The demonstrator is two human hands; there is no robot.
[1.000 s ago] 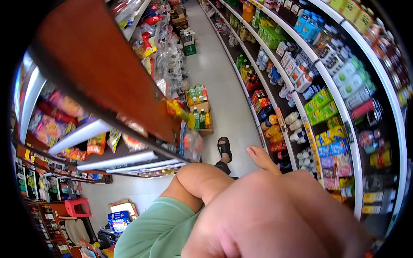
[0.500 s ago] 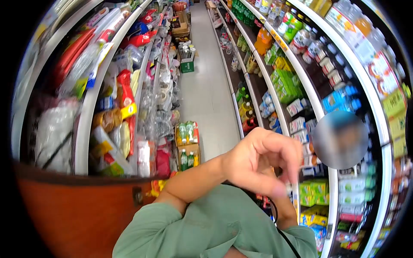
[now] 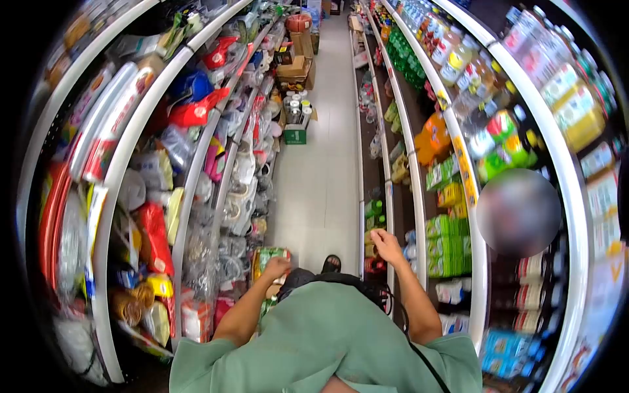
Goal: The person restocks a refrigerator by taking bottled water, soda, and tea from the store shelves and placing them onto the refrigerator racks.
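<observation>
My left hand (image 3: 278, 267) hangs low on the left side of my body, fingers curled in, with nothing visible in it. It is over a carton of bottles (image 3: 270, 253) on the floor, which it partly hides. My right hand (image 3: 387, 246) is out to the right beside the lower drink shelves (image 3: 392, 196), its fingers loosely bent and a little apart. No object shows in it. Green-capped bottles (image 3: 374, 208) stand on the low shelf nearest to that hand. A dark strap or cord (image 3: 419, 347) runs down my right side.
A narrow tiled aisle (image 3: 314, 164) runs ahead between shelves. Packaged goods (image 3: 154, 236) crowd the left side; bottles and juice cartons (image 3: 445, 245) fill the right. Boxes (image 3: 298, 69) and a green carton of bottles (image 3: 295, 134) stand on the floor along the left.
My left hand, which was raised across my body towards the right shelves, has dropped to my left side. My right hand has come into clear view. The view has shifted further along the aisle.
</observation>
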